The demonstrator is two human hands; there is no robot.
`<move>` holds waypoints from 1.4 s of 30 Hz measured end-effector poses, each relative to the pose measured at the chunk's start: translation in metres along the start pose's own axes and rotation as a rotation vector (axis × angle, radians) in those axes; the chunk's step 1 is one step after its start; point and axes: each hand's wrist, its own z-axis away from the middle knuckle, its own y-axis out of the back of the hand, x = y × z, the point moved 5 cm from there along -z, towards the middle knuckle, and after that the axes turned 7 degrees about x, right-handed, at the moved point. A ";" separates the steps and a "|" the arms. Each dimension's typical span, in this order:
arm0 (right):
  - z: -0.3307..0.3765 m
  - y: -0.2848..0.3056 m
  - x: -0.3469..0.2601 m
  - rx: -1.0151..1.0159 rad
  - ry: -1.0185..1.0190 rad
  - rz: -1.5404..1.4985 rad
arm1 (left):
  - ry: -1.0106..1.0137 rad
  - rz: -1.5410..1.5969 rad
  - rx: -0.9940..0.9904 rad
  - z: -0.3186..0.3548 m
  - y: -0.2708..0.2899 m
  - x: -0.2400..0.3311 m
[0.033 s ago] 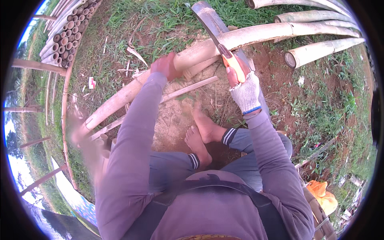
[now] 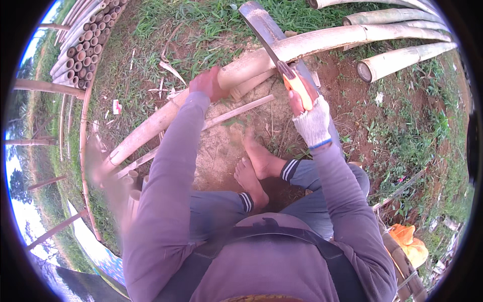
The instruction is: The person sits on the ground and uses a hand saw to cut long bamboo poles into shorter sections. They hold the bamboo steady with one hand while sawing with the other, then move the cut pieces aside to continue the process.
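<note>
Centre frame: left hand (image 2: 209, 84) gripped the bamboo pole (image 2: 251, 63); gloved right hand (image 2: 309, 118) clenched the orange-handled machete (image 2: 274, 48), blade upper centre.

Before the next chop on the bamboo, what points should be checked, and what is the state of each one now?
1. Left hand holds the bamboo pole: ok, it grips the pole from above.
2. Right hand firm on the knife handle: ok, the gloved hand is closed around the orange handle.
3. Left hand away from the blade: cannot tell, the blade is raised above the pole and the hand is close to its line.
4. Bare feet out of the swing: not ok, they rest on the soil just below the pole.
5. Pole steady on the ground: cannot tell.
</note>
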 end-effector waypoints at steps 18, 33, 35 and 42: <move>0.016 0.026 0.011 0.128 0.148 0.000 | -0.023 -0.028 0.027 -0.010 0.003 0.004; -0.025 -0.006 0.015 0.129 0.145 0.132 | -0.005 -0.014 -0.032 -0.011 0.006 0.012; 0.024 0.039 0.007 0.092 0.206 -0.007 | 0.007 -0.029 0.017 -0.014 0.012 -0.001; 0.083 0.082 0.025 -0.014 0.126 0.069 | 0.027 -0.056 0.014 -0.006 -0.004 0.003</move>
